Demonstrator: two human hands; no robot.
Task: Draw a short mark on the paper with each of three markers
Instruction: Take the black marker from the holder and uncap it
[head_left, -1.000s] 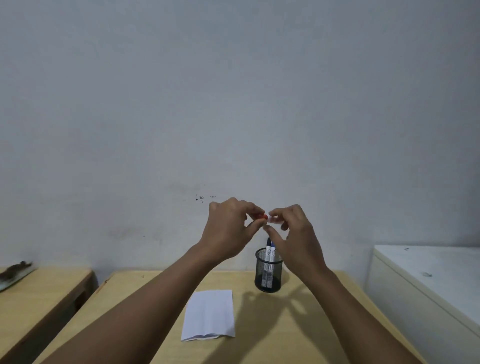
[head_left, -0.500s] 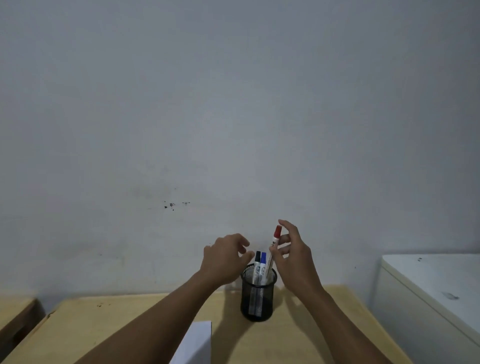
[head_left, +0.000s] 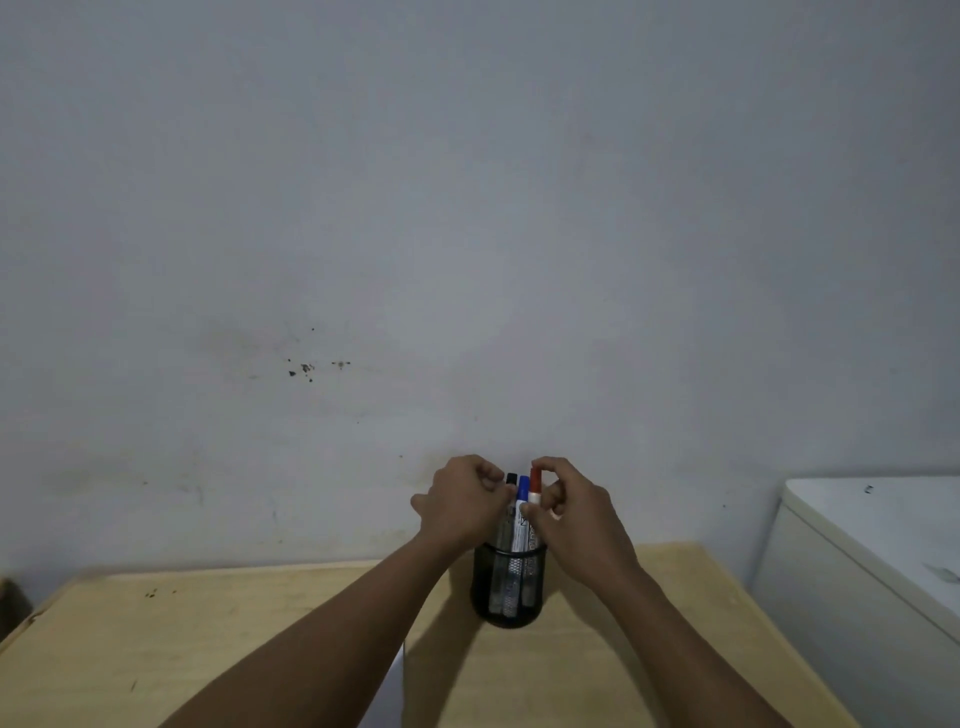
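A black mesh cup (head_left: 511, 592) stands on the wooden table (head_left: 208, 639) and holds three upright markers. The red-capped marker (head_left: 535, 480) is on the right, with my right hand (head_left: 576, 519) closed around its white barrel just below the cap. The blue marker (head_left: 522, 501) stands in the middle. My left hand (head_left: 460, 506) is curled with its fingertips against the black marker (head_left: 511, 479); whether it grips it is unclear. Only a white sliver of the paper (head_left: 396, 691) shows beside my left forearm.
A plain grey wall rises right behind the table. A white cabinet (head_left: 857, 571) stands to the right of the table, slightly higher than its top. A dark edge of another piece of furniture (head_left: 10, 603) shows at the far left.
My hands came down from in front of the wall to the cup. The red marker, first held between both hands, now stands in the cup. My left hand has closed in on the black marker.
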